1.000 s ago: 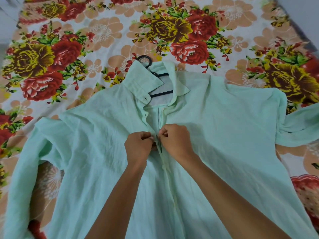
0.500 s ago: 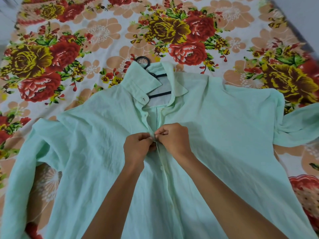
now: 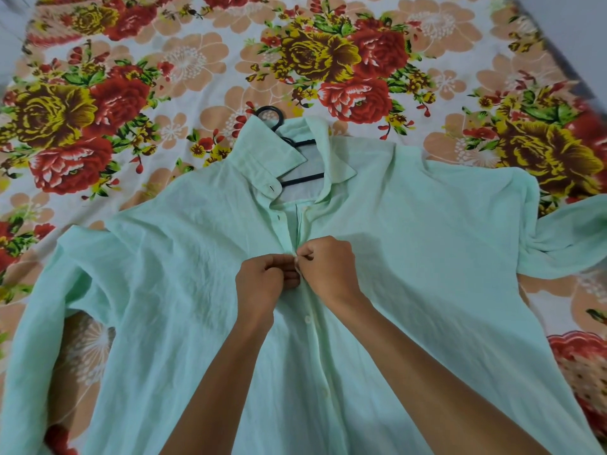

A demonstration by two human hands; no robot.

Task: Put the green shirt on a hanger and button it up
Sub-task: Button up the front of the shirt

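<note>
A: State the position of the garment.

B: The pale mint-green, long-sleeved, thin woven shirt [image 3: 427,257] lies front-up and spread flat on the bed, collar at the far end. A black plastic hanger [image 3: 297,143] sits inside it; the hook projects past the collar and the bars show in the open neck.

A: Condition of the front closure?

B: The collar and the top of the front opening are open. Below the hands the two front edges overlap, and a small white button [image 3: 307,319] shows on the overlap there.

A: Report the grip on each side.

B: The left hand [image 3: 262,284] has its fingers curled, pinching the left front edge of the shirt. The right hand [image 3: 328,270] has thumb and forefinger pressed together on the right front edge. The two hands touch at the centre line, at chest level. Whether a button lies between the fingers cannot be told.

A: Sleeves?

B: One runs down the left edge of the view; the other is bunched at the right edge.

A: Surface and room?

B: A bedsheet [image 3: 197,60] printed with red and yellow roses and peach flowers on white covers the bed. A strip of plain grey floor or wall [image 3: 578,21] shows at the top right corner.
</note>
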